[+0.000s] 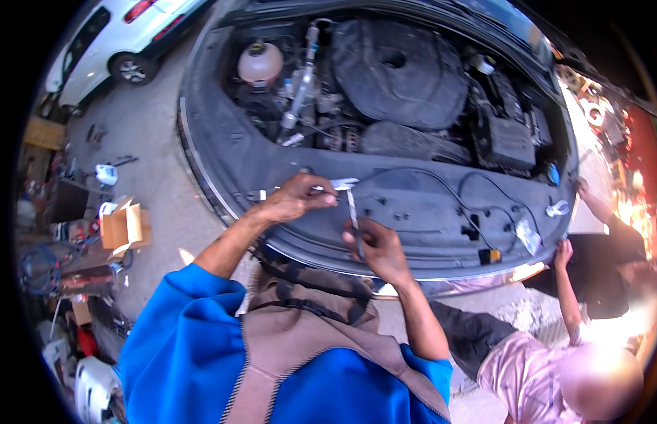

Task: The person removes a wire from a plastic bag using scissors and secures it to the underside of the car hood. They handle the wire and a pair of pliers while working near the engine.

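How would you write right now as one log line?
Left hand: at small white piece | Right hand: holding slim rod-like item, kind unclear | Below: black panel | Nearby: black cable, engine cover

A car-repair workshop is indicated by an exposed black plastic engine cover. Left of it, a white car is parked.

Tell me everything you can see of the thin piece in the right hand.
The thin piece looks straight and narrow, pale above and dark lower down; its material is unclear. The right hand grips the dark part. It runs nearly upright in the picture, tilting slightly left toward its top; whether its pale end touches the white piece is unclear.
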`<state>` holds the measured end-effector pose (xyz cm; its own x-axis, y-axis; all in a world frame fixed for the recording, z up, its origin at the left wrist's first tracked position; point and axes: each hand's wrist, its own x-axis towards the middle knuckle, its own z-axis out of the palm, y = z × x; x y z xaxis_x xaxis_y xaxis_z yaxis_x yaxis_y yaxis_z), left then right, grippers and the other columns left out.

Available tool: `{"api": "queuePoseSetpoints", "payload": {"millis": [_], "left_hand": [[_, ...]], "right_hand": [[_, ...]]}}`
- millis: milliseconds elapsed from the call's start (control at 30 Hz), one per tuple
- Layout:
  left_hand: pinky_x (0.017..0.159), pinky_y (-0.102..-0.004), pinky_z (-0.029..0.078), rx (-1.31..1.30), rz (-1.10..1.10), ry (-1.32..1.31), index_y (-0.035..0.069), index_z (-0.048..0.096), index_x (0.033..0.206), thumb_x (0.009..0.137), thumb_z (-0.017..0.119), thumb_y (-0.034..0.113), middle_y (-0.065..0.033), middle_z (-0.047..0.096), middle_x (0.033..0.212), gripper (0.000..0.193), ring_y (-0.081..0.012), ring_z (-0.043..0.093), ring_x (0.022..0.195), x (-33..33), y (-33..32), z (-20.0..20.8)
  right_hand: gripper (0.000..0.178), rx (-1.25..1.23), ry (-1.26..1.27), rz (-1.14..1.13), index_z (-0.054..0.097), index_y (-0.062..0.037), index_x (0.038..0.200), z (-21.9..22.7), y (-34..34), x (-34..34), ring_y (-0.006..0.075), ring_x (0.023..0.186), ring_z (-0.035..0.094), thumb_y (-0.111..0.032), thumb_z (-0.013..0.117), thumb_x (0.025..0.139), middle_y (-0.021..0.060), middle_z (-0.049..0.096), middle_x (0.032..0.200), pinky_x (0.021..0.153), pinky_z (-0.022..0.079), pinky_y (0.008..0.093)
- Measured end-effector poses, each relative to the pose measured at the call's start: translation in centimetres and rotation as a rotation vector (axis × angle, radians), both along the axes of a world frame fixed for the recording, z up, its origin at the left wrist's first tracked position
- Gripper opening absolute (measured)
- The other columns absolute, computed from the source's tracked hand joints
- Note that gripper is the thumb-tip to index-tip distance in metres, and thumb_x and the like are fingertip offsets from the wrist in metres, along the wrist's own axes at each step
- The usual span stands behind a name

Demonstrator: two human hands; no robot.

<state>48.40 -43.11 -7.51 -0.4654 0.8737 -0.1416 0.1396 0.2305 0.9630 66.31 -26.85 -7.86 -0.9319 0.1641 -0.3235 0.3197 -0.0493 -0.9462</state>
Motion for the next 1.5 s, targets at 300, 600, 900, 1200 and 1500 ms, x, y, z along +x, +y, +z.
{"api": "queuePoseSetpoints", "payload": {"millis": [300, 600, 900, 1200, 1500], "left_hand": [[0.043, -0.0215, 0.026, 0.393, -0.095, -0.557, -0.005, 0.065, 0.102, 0.094, 0.065, 0.022, -0.0082, 0.055, 0.090, 0.028, -0.0062, 0.038, 0.053, 1.0, -3.4, 6.1], [0.043, -0.0210, 0.027, 0.464, -0.099, -0.632, -0.004, 0.060, 0.101, 0.096, 0.063, 0.029, -0.0067, 0.051, 0.089, 0.033, -0.0069, 0.036, 0.056, 1.5, -2.4, 6.7], [0.057, -0.0228, 0.037, 0.531, 0.202, -0.581, 0.001, 0.060, 0.107, 0.099, 0.058, 0.027, 0.0002, 0.047, 0.077, 0.027, -0.0079, 0.040, 0.065, 5.9, 1.1, 3.9], [0.064, -0.0247, 0.040, 0.227, 0.175, -0.162, 0.001, 0.060, 0.121, 0.103, 0.045, 0.027, 0.0009, 0.051, 0.079, 0.035, -0.0083, 0.046, 0.070, 4.7, -0.8, 6.2], [0.055, -0.0253, 0.041, 0.378, -0.029, -0.327, -0.003, 0.055, 0.130, 0.102, 0.052, 0.026, -0.0039, 0.056, 0.071, 0.041, -0.0109, 0.052, 0.061, 4.6, -2.2, 9.1]], "right_hand": [[0.046, 1.159, 0.113, -0.123, 0.052, 0.0013, 0.111, -1.8, 4.7, 6.6, 0.0385, 0.075, 0.066, -0.008, 0.079, 0.075, 0.0187, 0.064, 0.084, 0.062, 0.051, 0.0430], [0.041, 0.804, -0.132, 0.001, 0.053, 0.0010, 0.096, -1.2, 7.8, 6.2, 0.0425, 0.083, 0.065, -0.011, 0.082, 0.070, 0.0236, 0.065, 0.083, 0.071, 0.051, 0.0441], [0.040, 0.424, 0.313, -0.239, 0.045, 0.0034, 0.129, 5.7, -1.9, 1.1, 0.0255, 0.088, 0.069, -0.013, 0.061, 0.096, 0.0190, 0.067, 0.099, 0.069, 0.054, 0.0351], [0.032, 0.093, 0.159, -0.233, 0.051, 0.0032, 0.128, 6.2, -5.7, -0.6, 0.0081, 0.052, 0.051, -0.008, 0.054, 0.099, 0.0078, 0.058, 0.067, 0.046, 0.041, 0.0260], [0.022, 0.774, 0.526, -0.202, 0.066, 0.0026, 0.108, 11.0, -3.4, 0.8, 0.0260, 0.062, 0.061, -0.007, 0.068, 0.088, 0.0143, 0.061, 0.075, 0.059, 0.049, 0.0356]]}}
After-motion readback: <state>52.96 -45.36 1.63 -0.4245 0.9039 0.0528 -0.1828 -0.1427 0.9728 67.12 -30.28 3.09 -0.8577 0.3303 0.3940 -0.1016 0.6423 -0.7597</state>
